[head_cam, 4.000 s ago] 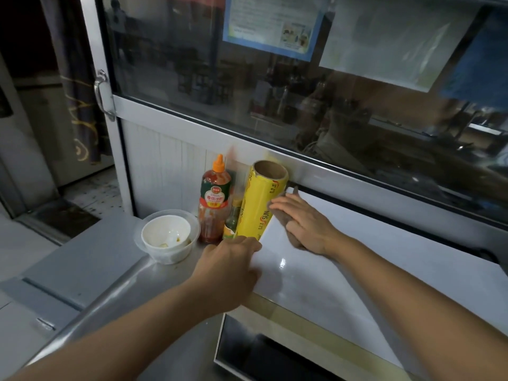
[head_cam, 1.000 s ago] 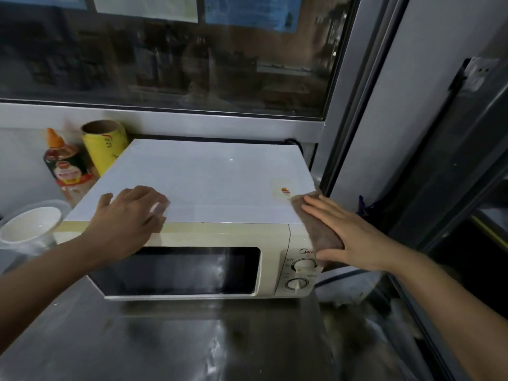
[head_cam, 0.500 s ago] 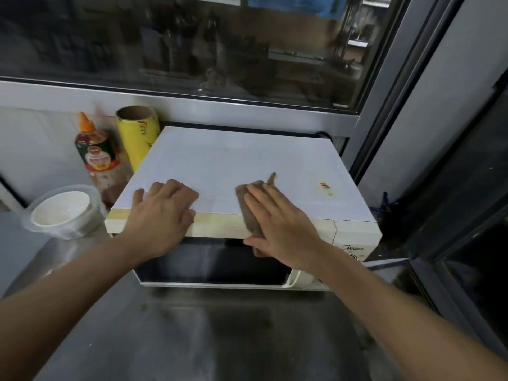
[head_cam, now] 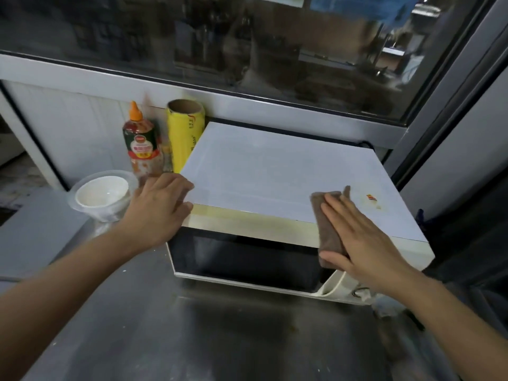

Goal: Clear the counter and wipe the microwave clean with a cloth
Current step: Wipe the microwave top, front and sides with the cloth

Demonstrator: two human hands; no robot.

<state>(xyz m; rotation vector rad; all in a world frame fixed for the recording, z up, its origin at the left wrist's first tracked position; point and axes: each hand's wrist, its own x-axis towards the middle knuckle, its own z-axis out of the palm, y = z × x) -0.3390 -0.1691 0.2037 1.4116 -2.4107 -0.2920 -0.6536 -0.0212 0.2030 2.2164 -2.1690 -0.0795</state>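
A cream microwave point(head_cam: 275, 166) with a white top and dark door stands on the steel counter point(head_cam: 192, 331) under the window. My right hand point(head_cam: 360, 237) presses a folded brown cloth point(head_cam: 328, 229) flat over the microwave's front top edge, right of the middle. The cloth hangs a little over the door. My left hand point(head_cam: 160, 210) rests with spread fingers on the microwave's front left corner, holding nothing. A small red and yellow sticker point(head_cam: 370, 198) marks the top near the right side.
Left of the microwave stand a sauce bottle point(head_cam: 141, 144) with an orange cap, a yellow roll of wrap point(head_cam: 184, 136) and a white bowl point(head_cam: 100, 195) inside a clear container. A glass window point(head_cam: 247, 45) runs behind. A dark gap lies to the right.
My right hand has slid the cloth to the right along the front top edge. My left hand has shifted to the microwave's left corner. The view has shifted slightly.
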